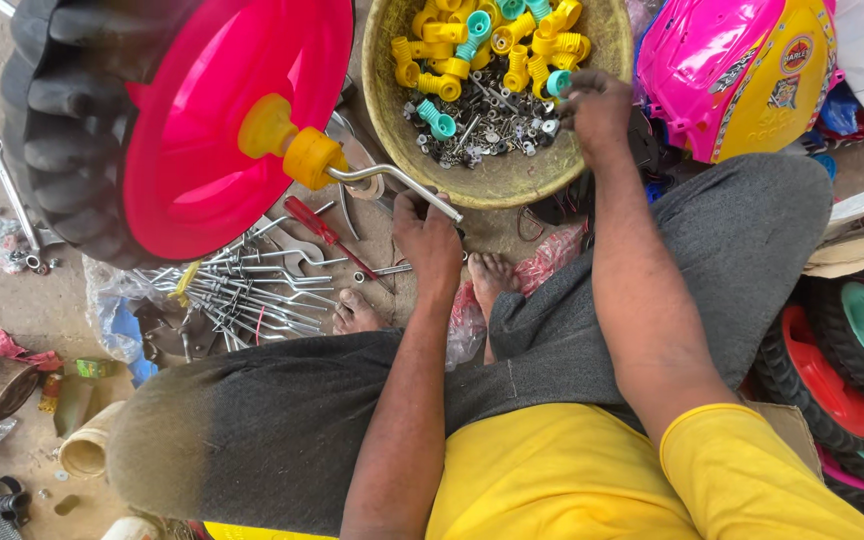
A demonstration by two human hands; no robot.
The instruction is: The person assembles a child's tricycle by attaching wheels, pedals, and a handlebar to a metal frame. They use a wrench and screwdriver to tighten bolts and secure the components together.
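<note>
Left hand [430, 240] fingers closed around bent metal axle [392, 180] of pink wheel [202, 120]; right hand [597, 110] fingers pinching teal cap [558, 82] over bowl [512, 185].

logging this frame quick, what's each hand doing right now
left hand: closed on the bent metal rod
right hand: fingers in the bowl, grip cannot be told

bowl [512, 185] right of wheel [192, 130]
</note>
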